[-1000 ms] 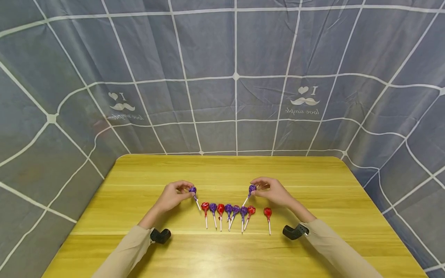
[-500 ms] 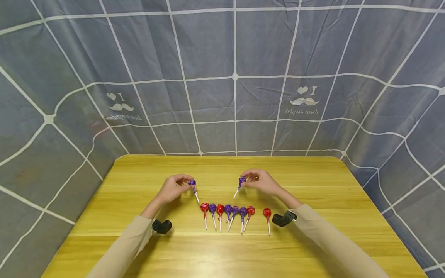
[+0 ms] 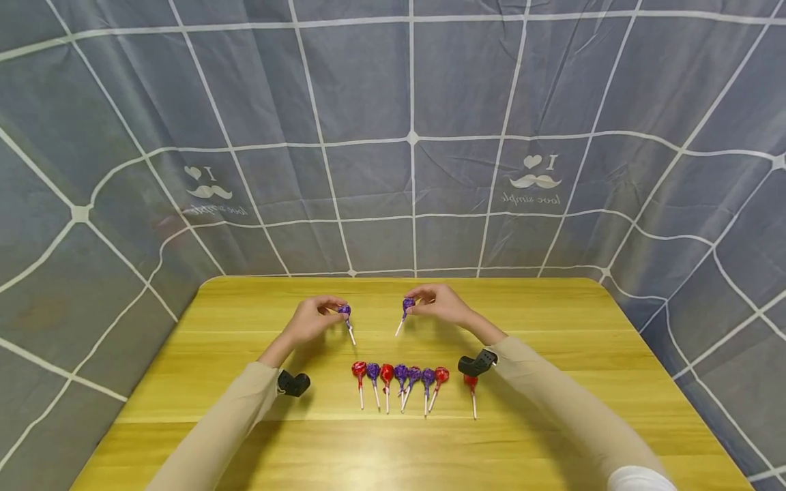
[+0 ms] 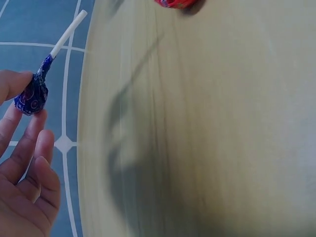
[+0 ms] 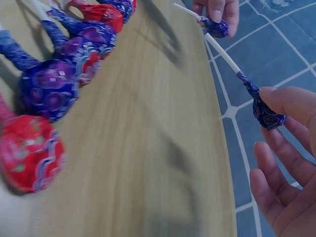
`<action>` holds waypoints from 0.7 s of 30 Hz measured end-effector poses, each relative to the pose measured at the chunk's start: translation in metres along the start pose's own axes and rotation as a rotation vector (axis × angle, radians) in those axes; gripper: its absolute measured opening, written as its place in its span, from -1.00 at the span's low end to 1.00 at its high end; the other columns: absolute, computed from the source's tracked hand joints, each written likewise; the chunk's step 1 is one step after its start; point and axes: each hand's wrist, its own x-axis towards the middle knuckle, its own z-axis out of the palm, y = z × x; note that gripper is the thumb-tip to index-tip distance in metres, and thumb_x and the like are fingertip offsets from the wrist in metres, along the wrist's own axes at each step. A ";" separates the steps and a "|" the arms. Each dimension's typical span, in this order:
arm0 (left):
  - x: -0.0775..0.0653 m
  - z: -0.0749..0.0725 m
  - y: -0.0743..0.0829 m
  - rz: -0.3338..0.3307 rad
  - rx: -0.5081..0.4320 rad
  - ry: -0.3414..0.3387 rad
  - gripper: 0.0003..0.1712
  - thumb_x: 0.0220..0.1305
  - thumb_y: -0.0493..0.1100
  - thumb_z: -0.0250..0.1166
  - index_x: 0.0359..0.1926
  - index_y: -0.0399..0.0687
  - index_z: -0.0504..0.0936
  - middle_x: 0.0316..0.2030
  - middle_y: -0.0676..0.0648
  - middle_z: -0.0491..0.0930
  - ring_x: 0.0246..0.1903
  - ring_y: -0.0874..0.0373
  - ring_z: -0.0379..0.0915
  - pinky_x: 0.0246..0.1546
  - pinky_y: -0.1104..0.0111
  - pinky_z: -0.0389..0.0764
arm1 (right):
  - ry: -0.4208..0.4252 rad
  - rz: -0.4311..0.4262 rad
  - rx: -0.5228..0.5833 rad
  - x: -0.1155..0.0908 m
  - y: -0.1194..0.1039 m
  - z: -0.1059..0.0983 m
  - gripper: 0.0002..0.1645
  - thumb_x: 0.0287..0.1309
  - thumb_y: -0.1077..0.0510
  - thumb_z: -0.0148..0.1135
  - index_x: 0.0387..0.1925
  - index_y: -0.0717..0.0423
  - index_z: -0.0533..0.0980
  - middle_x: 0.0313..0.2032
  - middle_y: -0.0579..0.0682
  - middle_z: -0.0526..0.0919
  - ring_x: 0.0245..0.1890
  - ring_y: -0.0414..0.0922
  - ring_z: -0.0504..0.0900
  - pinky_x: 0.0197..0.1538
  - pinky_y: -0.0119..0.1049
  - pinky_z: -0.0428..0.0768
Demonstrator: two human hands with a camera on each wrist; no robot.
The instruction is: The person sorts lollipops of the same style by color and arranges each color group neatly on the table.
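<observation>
My left hand (image 3: 313, 319) pinches a purple-wrapped lollipop (image 4: 33, 94) by its head, thumb on one side and fingers on the other. Its white stick points down toward me in the head view. Opposite it, my right hand (image 3: 441, 304) holds another purple lollipop (image 5: 266, 112) the same way, its stick slanting down to the left. Both are held above the far half of the table, a short gap apart. Nearer to me lies a row of red and purple lollipops, among them a red lollipop (image 3: 359, 369) at its left end and a purple lollipop (image 3: 428, 376) toward its right.
A single red lollipop (image 3: 471, 383) lies right of the row, its head partly covered by the black wrist camera (image 3: 477, 363). The wooden table (image 3: 393, 450) ends at the back against a grey curtain (image 3: 368, 177) with white lines, which also hangs at both sides.
Both hands have moved away from me toward the table's back with their lollipops. The right hand has also come left, narrowing the gap between them. The row lies as before.
</observation>
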 end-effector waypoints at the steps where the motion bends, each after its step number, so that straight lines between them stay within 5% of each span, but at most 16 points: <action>1: 0.002 0.000 0.000 -0.002 -0.011 0.004 -0.67 0.16 -0.22 0.36 -0.06 -0.27 0.65 -0.16 -0.25 0.69 -0.25 0.08 0.53 -0.24 0.43 0.47 | 0.000 0.002 0.003 0.002 -0.001 0.001 -0.59 0.03 0.16 0.42 -0.04 0.20 0.62 -0.26 0.10 0.72 -0.38 -0.24 0.59 -0.31 -0.41 0.52; 11: 0.020 -0.004 -0.005 -0.005 -0.043 0.026 -0.63 0.15 -0.23 0.37 -0.03 -0.34 0.62 -0.14 -0.31 0.67 -0.19 0.01 0.55 -0.20 0.44 0.46 | 0.032 0.027 -0.007 0.024 -0.007 0.009 -0.60 0.03 0.18 0.43 -0.06 0.22 0.62 -0.18 0.15 0.72 -0.36 -0.16 0.62 -0.30 -0.41 0.48; 21: 0.037 -0.002 -0.008 -0.058 -0.088 0.051 -0.60 0.18 -0.20 0.36 0.02 -0.32 0.62 -0.09 -0.29 0.67 -0.33 0.18 0.49 -0.31 0.47 0.48 | 0.051 0.042 0.182 0.051 0.003 0.028 -0.54 0.02 0.25 0.41 0.00 0.33 0.58 -0.13 0.22 0.71 -0.34 -0.26 0.67 -0.15 -0.41 0.58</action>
